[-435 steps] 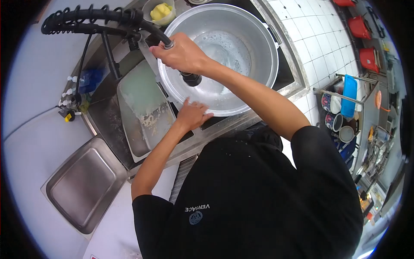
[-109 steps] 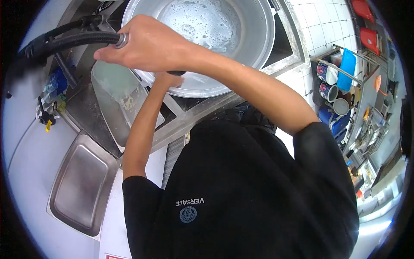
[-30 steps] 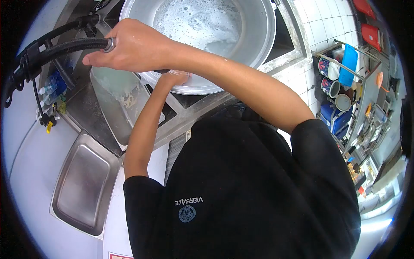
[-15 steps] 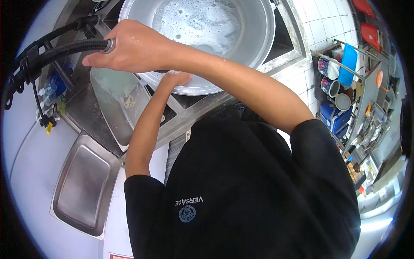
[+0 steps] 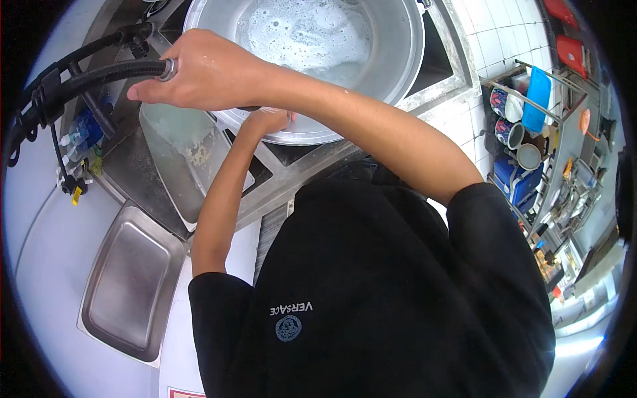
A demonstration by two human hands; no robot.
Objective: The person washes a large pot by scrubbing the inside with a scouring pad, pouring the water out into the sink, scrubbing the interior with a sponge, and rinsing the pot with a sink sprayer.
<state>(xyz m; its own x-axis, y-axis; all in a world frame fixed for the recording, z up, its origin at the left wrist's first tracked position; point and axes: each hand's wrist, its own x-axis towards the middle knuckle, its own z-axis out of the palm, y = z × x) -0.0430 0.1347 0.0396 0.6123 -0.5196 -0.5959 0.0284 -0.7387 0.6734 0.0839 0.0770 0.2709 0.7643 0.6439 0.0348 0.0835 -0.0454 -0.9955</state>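
My right hand (image 5: 211, 71) is closed around the handle of a spray hose (image 5: 126, 69), whose black tube runs off to the left. The right forearm crosses over a large metal pot (image 5: 398, 60) holding foamy soapy water (image 5: 305, 40). Beneath that forearm, my left hand (image 5: 267, 122) is at the pot's near rim. Its fingers are mostly hidden, so what they hold, if anything, does not show. A small black part, possibly of the sprayer, shows between the two hands.
Under the pot is a metal sink frame (image 5: 434, 99). A wet tray (image 5: 189, 159) leans in the sink at left, and a metal pan (image 5: 129, 285) lies on the white counter. Bottles (image 5: 76, 142) stand far left. At right, a rack holds pots (image 5: 527, 156) and a blue tray (image 5: 536, 99).
The foam in the pot has shifted and spread, and its water swirls differently. My left hand has moved slightly along the rim. My right hand stays nearly still on the hose.
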